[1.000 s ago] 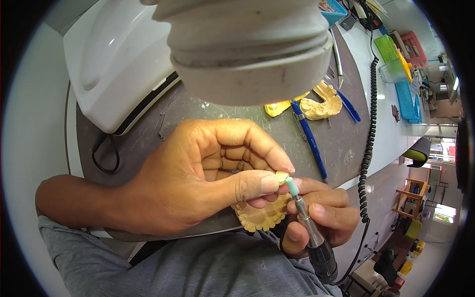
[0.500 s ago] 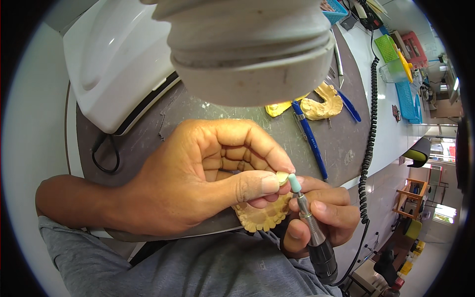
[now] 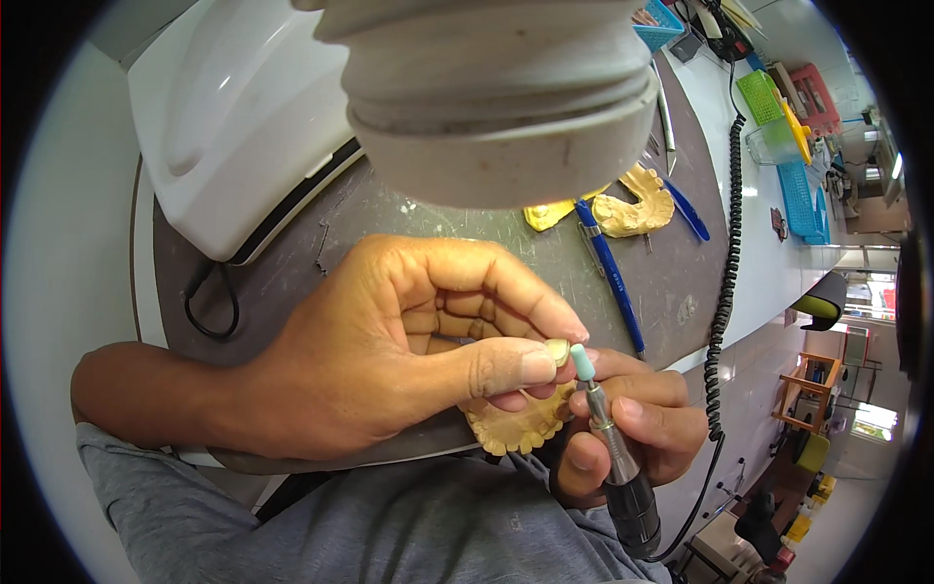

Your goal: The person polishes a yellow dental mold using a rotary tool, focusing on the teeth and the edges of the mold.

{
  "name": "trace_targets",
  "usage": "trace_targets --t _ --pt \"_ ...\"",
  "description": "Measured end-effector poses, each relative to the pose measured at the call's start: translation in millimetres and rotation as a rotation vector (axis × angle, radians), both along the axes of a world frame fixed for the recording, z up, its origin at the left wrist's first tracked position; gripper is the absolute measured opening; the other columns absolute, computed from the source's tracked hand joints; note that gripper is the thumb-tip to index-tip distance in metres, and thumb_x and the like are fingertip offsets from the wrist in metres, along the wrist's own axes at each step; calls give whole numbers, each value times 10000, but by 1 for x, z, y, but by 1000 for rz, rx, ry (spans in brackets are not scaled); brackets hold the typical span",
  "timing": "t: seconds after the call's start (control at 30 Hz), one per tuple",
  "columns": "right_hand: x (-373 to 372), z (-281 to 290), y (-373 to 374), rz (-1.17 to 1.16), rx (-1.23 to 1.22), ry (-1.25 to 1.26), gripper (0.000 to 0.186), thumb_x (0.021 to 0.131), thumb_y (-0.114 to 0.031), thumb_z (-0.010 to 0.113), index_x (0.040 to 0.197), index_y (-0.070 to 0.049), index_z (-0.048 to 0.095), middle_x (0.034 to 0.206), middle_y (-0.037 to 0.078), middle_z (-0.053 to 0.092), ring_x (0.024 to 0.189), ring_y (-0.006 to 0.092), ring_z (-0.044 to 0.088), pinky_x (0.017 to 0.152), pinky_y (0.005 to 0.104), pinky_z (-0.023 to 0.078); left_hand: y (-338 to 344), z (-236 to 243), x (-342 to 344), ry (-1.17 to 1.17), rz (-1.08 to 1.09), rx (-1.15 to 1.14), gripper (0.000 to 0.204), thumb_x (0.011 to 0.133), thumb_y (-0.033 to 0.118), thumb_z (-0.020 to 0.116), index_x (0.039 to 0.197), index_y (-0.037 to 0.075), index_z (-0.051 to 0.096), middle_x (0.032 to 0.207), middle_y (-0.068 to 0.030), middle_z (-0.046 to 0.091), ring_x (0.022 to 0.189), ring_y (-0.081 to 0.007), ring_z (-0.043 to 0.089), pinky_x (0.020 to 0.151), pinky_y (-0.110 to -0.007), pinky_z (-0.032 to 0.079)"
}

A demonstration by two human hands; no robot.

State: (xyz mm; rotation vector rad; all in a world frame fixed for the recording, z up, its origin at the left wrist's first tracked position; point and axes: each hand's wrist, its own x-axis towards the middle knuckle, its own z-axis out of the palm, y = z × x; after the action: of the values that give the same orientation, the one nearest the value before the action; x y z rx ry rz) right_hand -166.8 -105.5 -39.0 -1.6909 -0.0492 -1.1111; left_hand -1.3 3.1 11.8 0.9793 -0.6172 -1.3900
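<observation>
Between the thumb and fingers of my left hand (image 3: 409,341) is a small, pale yellowish dental crown (image 3: 557,351). My right hand (image 3: 642,414) grips a black and silver rotary handpiece (image 3: 619,457), its shaft angled up to the left. A pale green-blue grinding stone (image 3: 583,362) tips the handpiece, close beside the crown with a narrow gap showing. Below my left fingers lies a yellowish dental cast (image 3: 511,428), partly covered by the hand. Another cast (image 3: 634,202), arch-shaped, sits farther back on the grey mat.
A white ribbed suction hose (image 3: 501,117) hangs over the work. At the back left stands a white machine (image 3: 243,107). A blue pen (image 3: 611,277) and a blue-handled tool (image 3: 689,211) lie near the far cast. A black coiled cord (image 3: 725,292) runs along the right.
The stone has come slightly away from the crown, which my left fingers have turned a little. Both hands otherwise stay nearly in place.
</observation>
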Motion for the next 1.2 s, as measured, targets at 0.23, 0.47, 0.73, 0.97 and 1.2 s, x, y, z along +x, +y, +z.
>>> trace_targets --t 0.23,0.47,0.73,0.97,1.2 --pt "0 3 -3 56 -21 21 400 714 -79 769 1001 35 514 874 174 580 886 373 642 739 377 582 1 -2 1 10 -10 -10 172 875 17 575 1025 -61 540 947 -151 629 847 -138 628 737 -251 531" --pt "0 4 -1 42 -6 39 390 718 -73 764 1004 21 517 875 174 586 884 369 643 732 372 584 1 -1 0 38 0 -7 173 870 15 582 1019 -63 539 923 -145 629 843 -138 626 741 -255 530" --pt "1 3 -1 54 -20 22 374 726 -65 754 999 29 516 882 184 588 882 366 644 734 370 585 1 -3 0 -4 9 -4 176 861 24 601 1003 -60 538 925 -147 630 835 -135 625 744 -255 528" --pt "2 4 1 46 -22 4 367 728 -60 750 993 30 512 865 182 587 872 364 648 737 370 586 0 -2 0 9 2 15 169 860 23 602 995 -56 538 922 -146 633 833 -131 627 735 -249 528" --pt "2 3 1 54 -20 0 376 725 -64 754 996 28 509 859 176 586 867 364 649 740 380 584 1 -3 1 16 4 9 164 853 18 609 985 -53 540 922 -147 638 835 -133 630 731 -247 529"
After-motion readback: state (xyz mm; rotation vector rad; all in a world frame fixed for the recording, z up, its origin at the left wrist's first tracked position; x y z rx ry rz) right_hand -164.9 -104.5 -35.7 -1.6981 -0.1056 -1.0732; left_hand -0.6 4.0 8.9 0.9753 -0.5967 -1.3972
